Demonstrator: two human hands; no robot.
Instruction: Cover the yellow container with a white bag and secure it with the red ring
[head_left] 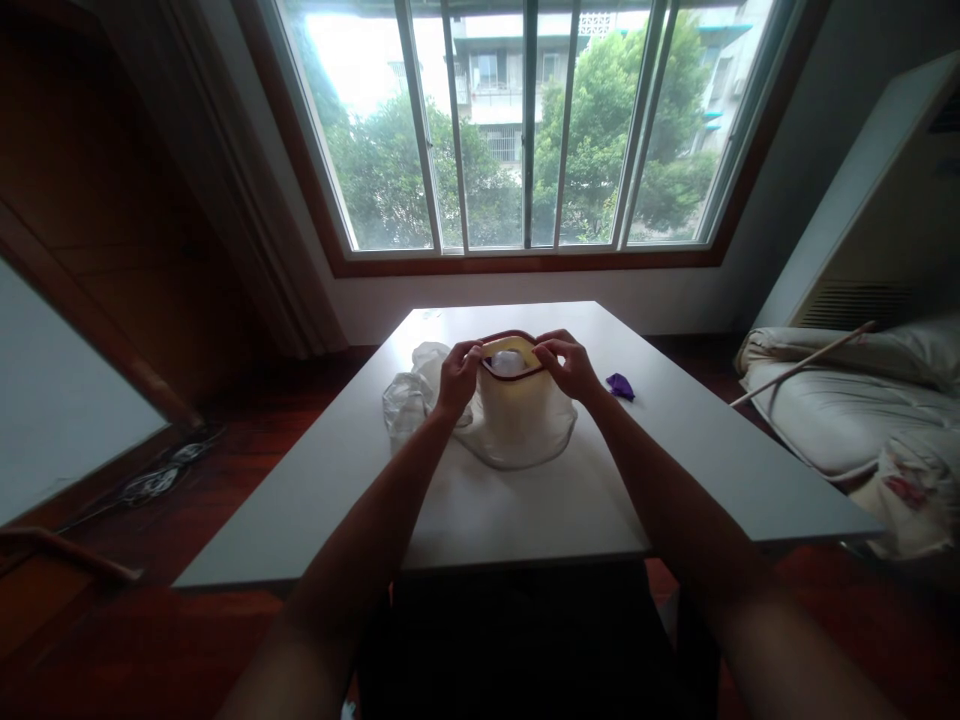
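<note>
A cream-coloured bin (pixel 517 408) with a dark reddish-brown rim stands upright on the white table. My left hand (pixel 460 376) has its fingers closed on the left side of the rim, the thumb near the opening. On the opposite side, my right hand (pixel 564 360) pinches the rim in the same way. Something whitish and translucent shows inside the mouth, with a small dark purple bit at its left. Clear plastic film (pixel 551 450) spreads around the lower part of the bin. Whether my fingers also hold film at the rim, I cannot tell.
Crumpled clear plastic bags (pixel 405 400) lie left of the bin. A small crumpled purple piece (pixel 620 387) rests to its right on the white table (pixel 517 520). Beyond the table's right side are pale cushions (pixel 825 410) with a stick (pixel 806 362) across them. Cables (pixel 169 470) lie on the floor at left.
</note>
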